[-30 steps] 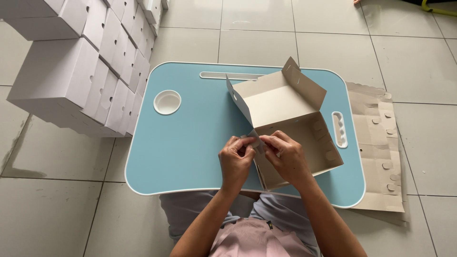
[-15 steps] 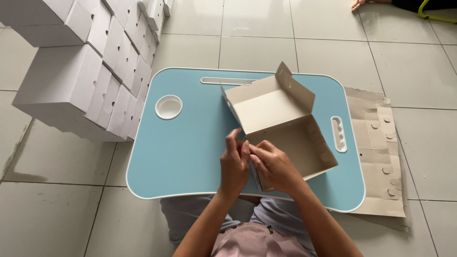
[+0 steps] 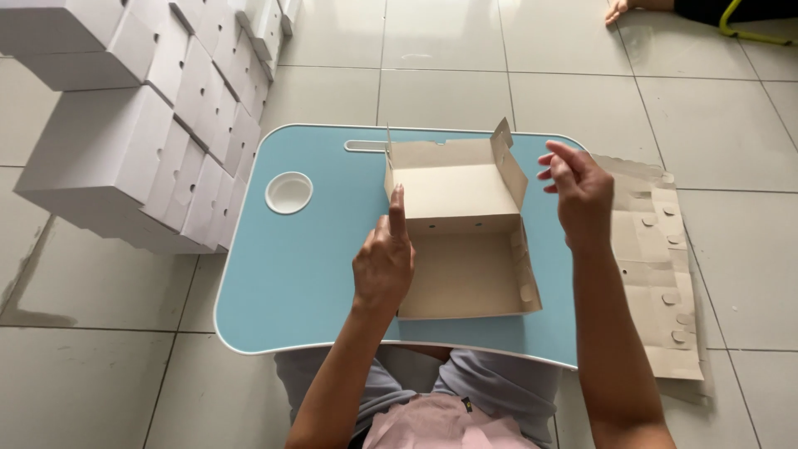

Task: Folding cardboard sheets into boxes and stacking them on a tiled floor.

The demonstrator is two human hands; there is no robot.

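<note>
a half-folded brown cardboard box [image 3: 461, 237] sits on the blue lap table [image 3: 307, 274], right of the round cup recess [image 3: 288, 192]. the left hand [image 3: 384, 264] rests against the box's left wall, index finger straight up, other fingers curled, gripping nothing. the right hand [image 3: 578, 193] hovers just right of the box's raised flap, fingers loosely spread, empty. flat cardboard sheets [image 3: 661, 274] lie right of the table.

Only one view is given, taken from a camera worn on the head. The scene is seen steeply from above, looking down and a little forward, at arm's length. The blue lap table [image 3: 299, 274] fills the centre of the frame, the tiled floor [image 3: 449, 75] is seen around it, and the person's forearms enter from the lower edge. No second view is provided.
</note>
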